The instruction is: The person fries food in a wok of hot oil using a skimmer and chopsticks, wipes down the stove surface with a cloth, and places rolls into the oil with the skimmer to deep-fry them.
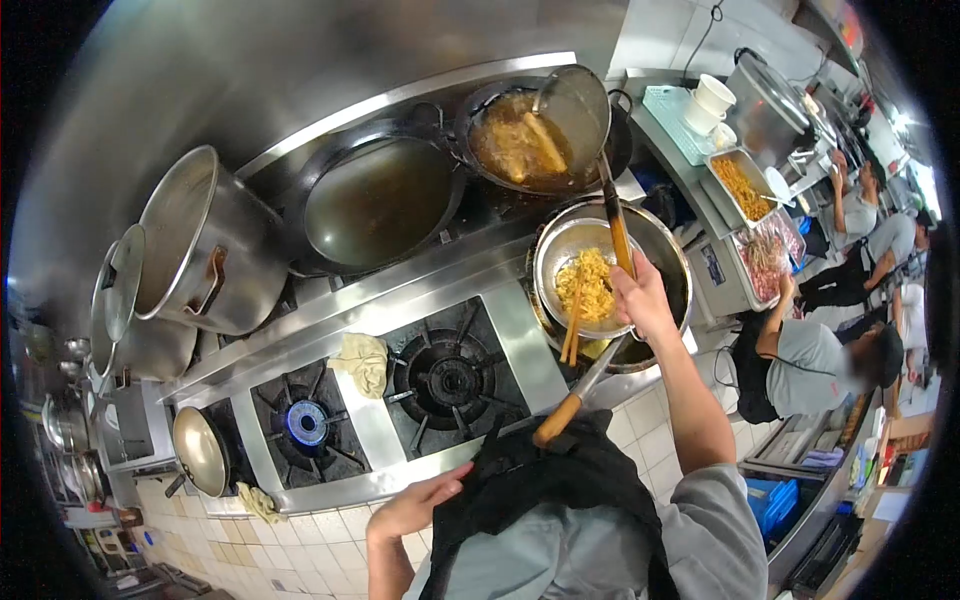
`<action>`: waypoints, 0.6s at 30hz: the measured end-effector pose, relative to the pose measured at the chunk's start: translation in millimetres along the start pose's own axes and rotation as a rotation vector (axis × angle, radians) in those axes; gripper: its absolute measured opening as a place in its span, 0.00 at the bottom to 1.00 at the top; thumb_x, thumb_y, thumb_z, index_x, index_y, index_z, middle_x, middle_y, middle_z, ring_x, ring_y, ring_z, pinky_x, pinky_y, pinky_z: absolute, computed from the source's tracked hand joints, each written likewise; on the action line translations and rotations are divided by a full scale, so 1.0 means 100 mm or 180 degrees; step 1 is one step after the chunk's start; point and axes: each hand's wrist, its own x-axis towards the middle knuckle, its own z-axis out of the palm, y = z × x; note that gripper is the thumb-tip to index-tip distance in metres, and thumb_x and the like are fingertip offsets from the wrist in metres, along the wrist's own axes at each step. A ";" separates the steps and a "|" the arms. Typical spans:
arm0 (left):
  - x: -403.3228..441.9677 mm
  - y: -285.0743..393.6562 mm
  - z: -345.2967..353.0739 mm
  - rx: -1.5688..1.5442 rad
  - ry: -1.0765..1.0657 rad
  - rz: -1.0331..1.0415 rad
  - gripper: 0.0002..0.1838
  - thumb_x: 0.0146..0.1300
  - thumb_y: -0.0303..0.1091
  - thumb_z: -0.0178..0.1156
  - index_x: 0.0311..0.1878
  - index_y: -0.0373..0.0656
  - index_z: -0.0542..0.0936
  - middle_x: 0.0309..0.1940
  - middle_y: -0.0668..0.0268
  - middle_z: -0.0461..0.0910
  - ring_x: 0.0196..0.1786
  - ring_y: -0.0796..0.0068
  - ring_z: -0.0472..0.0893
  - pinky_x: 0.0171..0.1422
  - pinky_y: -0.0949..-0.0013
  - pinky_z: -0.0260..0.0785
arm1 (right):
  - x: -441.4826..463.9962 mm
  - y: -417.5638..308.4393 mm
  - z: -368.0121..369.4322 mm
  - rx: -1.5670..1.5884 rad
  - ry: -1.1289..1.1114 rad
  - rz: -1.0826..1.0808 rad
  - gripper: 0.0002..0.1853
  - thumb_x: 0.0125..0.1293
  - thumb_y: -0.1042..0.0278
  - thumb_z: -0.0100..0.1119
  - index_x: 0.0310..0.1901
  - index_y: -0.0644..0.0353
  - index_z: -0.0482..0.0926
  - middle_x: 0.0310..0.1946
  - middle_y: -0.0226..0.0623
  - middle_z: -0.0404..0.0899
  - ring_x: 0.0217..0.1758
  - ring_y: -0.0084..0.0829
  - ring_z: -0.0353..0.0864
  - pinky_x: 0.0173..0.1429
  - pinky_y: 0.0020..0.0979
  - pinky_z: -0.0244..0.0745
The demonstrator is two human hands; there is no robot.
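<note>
My right hand [643,298] is closed around the wooden handle [617,228] of a mesh skimmer. The skimmer's round basket [575,108] is tilted at the edge of a wok [470,118], where golden pieces of food [533,145] sit in brown bubbling oil. Under my right hand, a metal bowl [545,262] with yellow fried bits [587,285] rests in a larger steel pot [683,265]. Wooden chopsticks [573,325] lean in it. A wooden-handled utensil [560,418] slants toward my apron. My left hand [425,503], fingers stretched, hangs by the stove's front edge, holding nothing.
A second wok [380,205] holds dark liquid. One front burner [306,423] burns blue; a cloth [360,363] lies beside the other burner [450,375]. Tall pots [215,250] and a small pan [200,452] stand left. At right, a co-worker [810,360] reaches toward a food tray [765,262].
</note>
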 end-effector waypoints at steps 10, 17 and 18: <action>0.06 -1.63 -0.16 0.1380 -0.0259 -0.0382 0.27 0.71 0.46 0.55 0.67 0.41 0.73 0.57 0.47 0.81 0.54 0.51 0.83 0.53 0.57 0.78 | -0.03 0.05 0.02 -0.0436 0.0113 -0.0753 0.24 0.74 0.72 0.51 0.70 0.58 0.65 0.21 0.21 0.65 0.15 0.13 0.59 0.17 0.21 0.53; -0.42 -3.12 0.42 -0.0626 0.0563 -0.1642 0.26 0.71 0.45 0.55 0.67 0.41 0.74 0.56 0.48 0.81 0.53 0.52 0.83 0.52 0.57 0.78 | -0.31 -0.02 0.24 0.0082 -0.0312 -0.0207 0.22 0.74 0.72 0.52 0.69 0.58 0.66 0.21 0.21 0.66 0.14 0.12 0.57 0.16 0.21 0.53; -0.42 -3.26 0.46 -0.0786 0.0744 -0.1680 0.26 0.71 0.45 0.55 0.67 0.41 0.74 0.56 0.49 0.81 0.53 0.52 0.83 0.52 0.57 0.78 | -0.32 -0.01 0.28 0.0049 -0.0376 -0.0192 0.22 0.74 0.72 0.52 0.68 0.58 0.67 0.22 0.21 0.66 0.14 0.12 0.57 0.16 0.21 0.53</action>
